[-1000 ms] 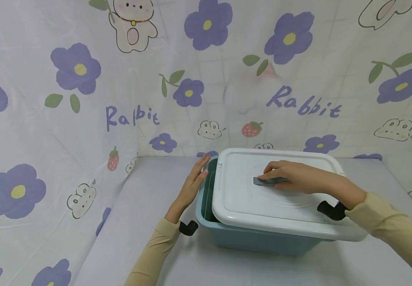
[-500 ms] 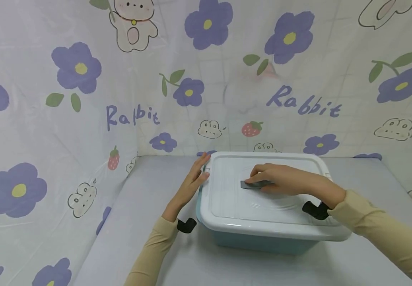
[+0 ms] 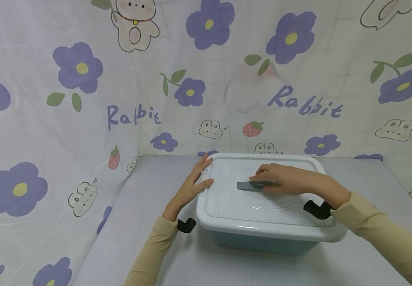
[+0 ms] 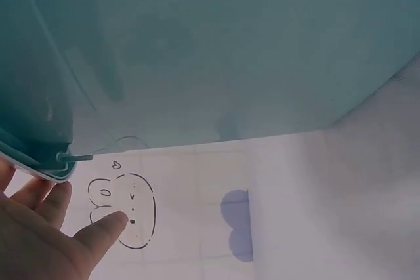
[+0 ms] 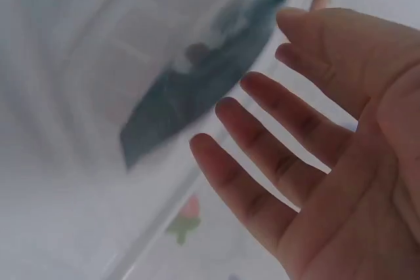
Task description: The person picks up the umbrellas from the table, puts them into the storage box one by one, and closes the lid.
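A white lid (image 3: 227, 210) lies over the top of a blue-green storage box (image 3: 263, 242) and covers its opening. On the middle of the lid is a grey handle (image 3: 245, 186). My right hand (image 3: 295, 180) is over this handle; in the right wrist view the fingers (image 5: 275, 162) are loosely extended and spread beside the dark handle (image 5: 197, 83), not curled round it. At the lid's left edge, my left hand (image 3: 189, 186) touches with extended fingers. The left wrist view shows the box's side wall (image 4: 230, 50) with the left hand (image 4: 46, 227) at its rim.
A pale table surface (image 3: 148, 190) extends around the box. Behind and to the left hangs a white curtain (image 3: 227, 111) printed with purple flowers, rabbits and strawberries. Black wrist mounts (image 3: 186, 225) sit on both forearms.
The lid has slid left and now covers the box's left part, which was uncovered earlier. My right hand moved left with it, then loosened from the handle. The left fingers now reach over the lid's edge.
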`<action>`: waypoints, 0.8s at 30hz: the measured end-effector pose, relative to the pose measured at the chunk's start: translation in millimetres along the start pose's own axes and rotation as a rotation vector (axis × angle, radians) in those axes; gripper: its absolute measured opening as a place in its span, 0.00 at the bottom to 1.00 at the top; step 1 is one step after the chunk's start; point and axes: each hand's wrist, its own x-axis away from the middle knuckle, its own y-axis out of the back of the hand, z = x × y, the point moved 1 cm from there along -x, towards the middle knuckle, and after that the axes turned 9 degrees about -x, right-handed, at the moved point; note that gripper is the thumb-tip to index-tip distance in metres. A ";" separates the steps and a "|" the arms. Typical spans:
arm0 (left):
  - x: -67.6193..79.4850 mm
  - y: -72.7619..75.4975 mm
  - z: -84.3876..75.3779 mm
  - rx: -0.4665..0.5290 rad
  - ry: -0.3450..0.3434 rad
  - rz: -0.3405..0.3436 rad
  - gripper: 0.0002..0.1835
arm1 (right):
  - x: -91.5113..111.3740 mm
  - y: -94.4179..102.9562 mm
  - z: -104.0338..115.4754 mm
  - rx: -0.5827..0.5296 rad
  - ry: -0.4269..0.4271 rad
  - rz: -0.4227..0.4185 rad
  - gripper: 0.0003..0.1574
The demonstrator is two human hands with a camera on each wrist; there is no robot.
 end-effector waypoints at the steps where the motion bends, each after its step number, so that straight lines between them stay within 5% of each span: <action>1: 0.2 -0.2 0.9 -0.004 -0.004 -0.002 0.34 | 5.5 3.4 -3.7 -0.013 -0.019 -0.010 0.26; 7: -0.1 -2.8 5.1 0.038 -0.013 0.004 0.34 | 45.7 17.8 -44.3 -0.084 -0.136 -0.112 0.30; 14: 1.8 -6.9 8.0 0.075 0.024 0.026 0.36 | 84.6 9.9 -84.1 -0.198 -0.238 -0.261 0.36; 19: 4.3 -8.3 8.6 0.091 0.043 0.025 0.37 | 93.9 -15.3 -96.9 -0.332 -0.241 -0.281 0.46; 24: 3.8 -8.6 10.0 0.114 0.030 0.019 0.36 | 91.5 -33.9 -104.3 -0.431 -0.200 -0.395 0.47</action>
